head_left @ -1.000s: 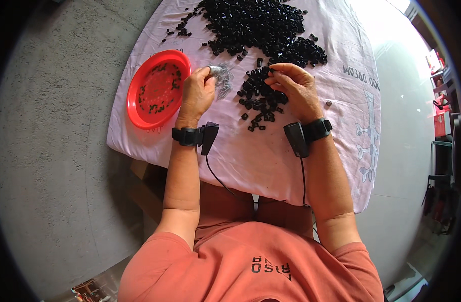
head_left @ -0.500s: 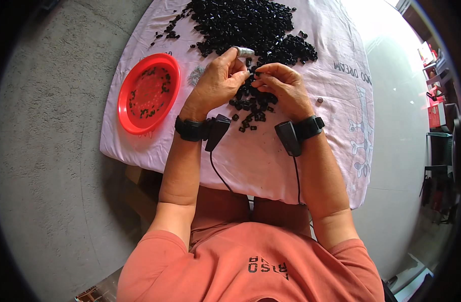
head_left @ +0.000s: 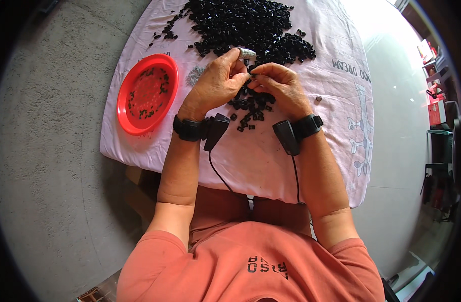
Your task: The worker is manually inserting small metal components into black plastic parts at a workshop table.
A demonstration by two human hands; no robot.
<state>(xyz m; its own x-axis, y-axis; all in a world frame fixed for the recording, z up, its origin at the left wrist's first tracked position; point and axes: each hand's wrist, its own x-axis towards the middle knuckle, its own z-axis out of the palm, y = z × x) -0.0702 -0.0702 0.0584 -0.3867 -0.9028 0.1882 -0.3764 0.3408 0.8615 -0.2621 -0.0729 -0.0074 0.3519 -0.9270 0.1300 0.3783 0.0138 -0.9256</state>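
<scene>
Over the middle of the table, my left hand (head_left: 219, 83) and my right hand (head_left: 282, 86) meet at the fingertips. Both are closed in a pinch around a small black plastic piece, mostly covered by the fingers. A pale wrapping (head_left: 246, 53) covers the tip of my left index finger. Just below the fingertips lies a loose cluster of small black plastic pieces (head_left: 250, 104), some of them square with a hollow middle. Beyond my hands spreads a large heap of similar black pieces (head_left: 240, 22).
To the left stands a round red plastic basket (head_left: 122, 108) with several dark pieces inside. A single small piece (head_left: 318, 98) lies right of my right hand. Pale pink printed cloth (head_left: 250, 156) covers the table. Black devices on my wrists trail cables toward the table's near edge.
My right hand has shifted slightly left, bringing the black piece in its fingers against my left fingertips. My left hand stays almost in place.
</scene>
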